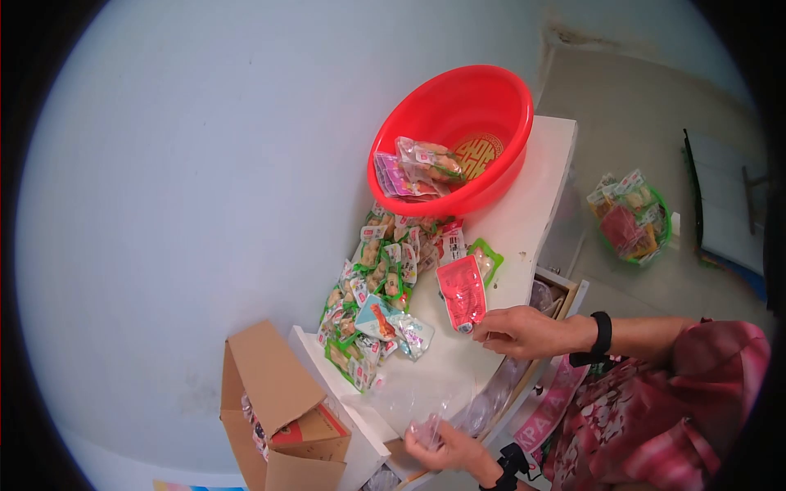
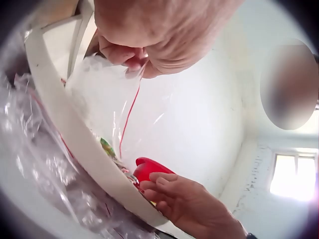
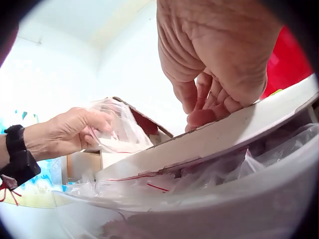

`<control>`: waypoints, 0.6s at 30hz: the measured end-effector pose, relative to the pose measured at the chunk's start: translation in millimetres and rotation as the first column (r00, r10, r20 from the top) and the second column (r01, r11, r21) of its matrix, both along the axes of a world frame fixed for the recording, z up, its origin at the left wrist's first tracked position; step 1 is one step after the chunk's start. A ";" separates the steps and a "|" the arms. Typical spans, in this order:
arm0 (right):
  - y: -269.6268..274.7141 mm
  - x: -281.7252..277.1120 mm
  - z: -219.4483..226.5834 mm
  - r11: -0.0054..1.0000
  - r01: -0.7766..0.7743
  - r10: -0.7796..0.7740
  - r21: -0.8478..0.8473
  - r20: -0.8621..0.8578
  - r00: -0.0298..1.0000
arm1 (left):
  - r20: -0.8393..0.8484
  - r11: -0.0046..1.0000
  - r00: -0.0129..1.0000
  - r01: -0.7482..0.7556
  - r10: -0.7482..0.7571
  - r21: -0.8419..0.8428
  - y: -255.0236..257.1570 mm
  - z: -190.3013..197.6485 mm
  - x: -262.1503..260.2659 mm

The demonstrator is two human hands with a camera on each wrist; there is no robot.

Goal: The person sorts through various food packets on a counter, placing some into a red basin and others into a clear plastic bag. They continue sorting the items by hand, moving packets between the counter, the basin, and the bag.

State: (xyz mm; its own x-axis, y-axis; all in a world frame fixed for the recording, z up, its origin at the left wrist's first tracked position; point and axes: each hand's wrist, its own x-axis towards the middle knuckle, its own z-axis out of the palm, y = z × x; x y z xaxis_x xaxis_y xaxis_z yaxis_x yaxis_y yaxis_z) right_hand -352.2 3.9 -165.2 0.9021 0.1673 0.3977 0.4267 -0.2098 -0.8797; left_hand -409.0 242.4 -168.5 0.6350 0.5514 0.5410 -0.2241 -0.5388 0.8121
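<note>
In the head view, my left hand pinches a clear plastic zip bag by its edge. A thin red line runs along the bag, which hangs over the near corner of the white table. My right hand is at the lower end of a red packet, its fingers loosely bent and fingertips right at the packet's edge. The right wrist view shows those fingers low over the tabletop, the packet hidden behind them. A blue-and-white packet lies on a heap of green-edged snack packets.
A red basin holding a few packets stands at the table's far end. Below the tabletop, an open drawer is full of clear bags. An open cardboard box is at the left; a green basket of packets sits on the floor.
</note>
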 end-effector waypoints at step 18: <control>-32.6 53.2 29.9 0.781 0.156 0.222 -0.604 0.502 0.836 | -0.344 0.970 0.924 0.216 -0.167 0.108 13.4 54.7 30.7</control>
